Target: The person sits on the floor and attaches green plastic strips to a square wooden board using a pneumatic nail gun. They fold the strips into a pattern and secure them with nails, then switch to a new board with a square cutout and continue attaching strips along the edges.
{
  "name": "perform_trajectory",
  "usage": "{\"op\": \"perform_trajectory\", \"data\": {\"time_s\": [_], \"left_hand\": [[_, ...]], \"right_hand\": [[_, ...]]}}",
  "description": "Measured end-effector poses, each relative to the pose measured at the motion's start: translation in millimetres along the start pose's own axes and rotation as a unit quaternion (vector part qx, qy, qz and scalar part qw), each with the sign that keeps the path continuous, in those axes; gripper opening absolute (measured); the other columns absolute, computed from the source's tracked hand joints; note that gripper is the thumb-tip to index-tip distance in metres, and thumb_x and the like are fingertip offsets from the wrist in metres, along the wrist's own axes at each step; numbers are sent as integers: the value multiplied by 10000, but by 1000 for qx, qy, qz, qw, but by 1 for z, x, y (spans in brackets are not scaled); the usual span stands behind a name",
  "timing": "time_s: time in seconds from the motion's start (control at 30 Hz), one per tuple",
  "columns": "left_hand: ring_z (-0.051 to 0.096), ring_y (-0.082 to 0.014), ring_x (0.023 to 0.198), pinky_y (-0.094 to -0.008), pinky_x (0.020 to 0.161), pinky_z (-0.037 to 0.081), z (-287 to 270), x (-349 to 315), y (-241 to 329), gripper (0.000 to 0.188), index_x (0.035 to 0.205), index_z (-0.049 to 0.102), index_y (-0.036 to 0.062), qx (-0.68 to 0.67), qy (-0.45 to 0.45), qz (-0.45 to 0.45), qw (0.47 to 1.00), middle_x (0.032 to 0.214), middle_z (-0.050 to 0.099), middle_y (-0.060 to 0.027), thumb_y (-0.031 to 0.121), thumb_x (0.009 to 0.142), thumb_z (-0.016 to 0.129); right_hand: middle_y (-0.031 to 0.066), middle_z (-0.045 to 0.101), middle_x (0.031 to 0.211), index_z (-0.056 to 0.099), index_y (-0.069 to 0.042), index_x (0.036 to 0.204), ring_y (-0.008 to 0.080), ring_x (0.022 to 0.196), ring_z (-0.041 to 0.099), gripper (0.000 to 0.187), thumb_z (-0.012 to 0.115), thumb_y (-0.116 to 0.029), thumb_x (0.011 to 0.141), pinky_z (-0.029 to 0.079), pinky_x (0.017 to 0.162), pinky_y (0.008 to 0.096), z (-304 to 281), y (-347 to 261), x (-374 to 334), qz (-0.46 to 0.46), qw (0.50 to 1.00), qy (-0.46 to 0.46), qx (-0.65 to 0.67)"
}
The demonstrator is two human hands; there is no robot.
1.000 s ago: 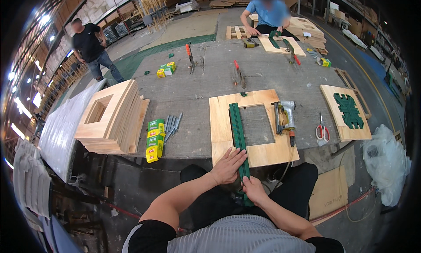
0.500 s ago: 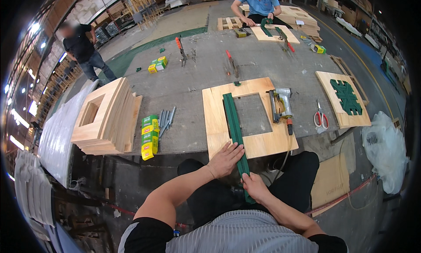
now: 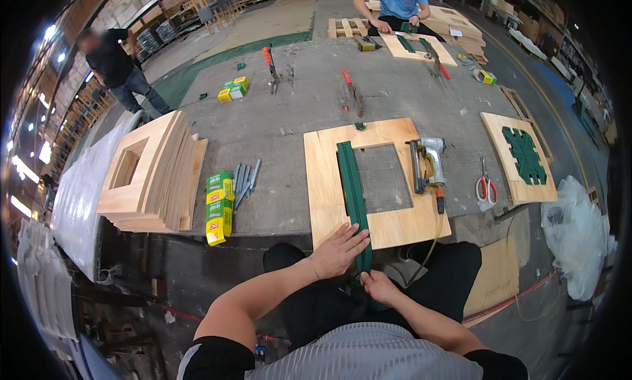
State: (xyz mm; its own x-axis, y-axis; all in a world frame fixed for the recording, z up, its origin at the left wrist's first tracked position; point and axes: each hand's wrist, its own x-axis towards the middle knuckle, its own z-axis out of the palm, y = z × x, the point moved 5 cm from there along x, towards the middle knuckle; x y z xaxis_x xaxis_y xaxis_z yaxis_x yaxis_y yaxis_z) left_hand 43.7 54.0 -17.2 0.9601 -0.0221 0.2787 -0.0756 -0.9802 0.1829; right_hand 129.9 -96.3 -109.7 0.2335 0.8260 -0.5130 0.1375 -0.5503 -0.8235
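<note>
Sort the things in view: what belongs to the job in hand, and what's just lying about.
Job in hand:
green webbing strap, under the left hand, pinched by the right hand
cut-out wooden panel, partly beneath the strap
staple gun, likely, lying on the panel
red-handled scissors, likely, though untouched

Apparently just lying about:
crumpled clear plastic, far right
brown cardboard sheet, lower right

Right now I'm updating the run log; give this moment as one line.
left hand: flat on green strap | right hand: pinching strap | strap: over wooden frame | staple gun: on frame
</note>
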Motion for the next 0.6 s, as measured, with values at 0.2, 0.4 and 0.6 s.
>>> {"op": "perform_trajectory", "data": {"time_s": [0.2,0.4,0.6], "left_hand": [[529,-360,1403,-553,1210,359,-12,-23,48,653,1436,580,65,-198,30,70,977,1482,573,-143,79,798,719],[566,-432,1305,-507,1166,396,59,-42,21,471,1362,602,12,-146,-41,-329,932,1333,644,-223,340,1024,609],[599,-424,1223,-482,1056,469,90,-13,-9,502,1354,611,62,-296,-49,-297,907,1315,650,-218,463,1062,535]], "right_hand": [[272,736,1019,748,4,1000,430,1053,703,452,473,-342,1095,532,933,498,-9,51,64,-93,974,-57,-199],[277,685,1236,694,-30,1210,456,1198,623,517,428,-460,1102,483,1037,521,-16,26,83,-121,962,39,-242],[274,612,1393,638,-26,1323,433,1333,552,404,512,-216,990,451,1106,466,-19,17,92,-18,965,-72,-253]]}}
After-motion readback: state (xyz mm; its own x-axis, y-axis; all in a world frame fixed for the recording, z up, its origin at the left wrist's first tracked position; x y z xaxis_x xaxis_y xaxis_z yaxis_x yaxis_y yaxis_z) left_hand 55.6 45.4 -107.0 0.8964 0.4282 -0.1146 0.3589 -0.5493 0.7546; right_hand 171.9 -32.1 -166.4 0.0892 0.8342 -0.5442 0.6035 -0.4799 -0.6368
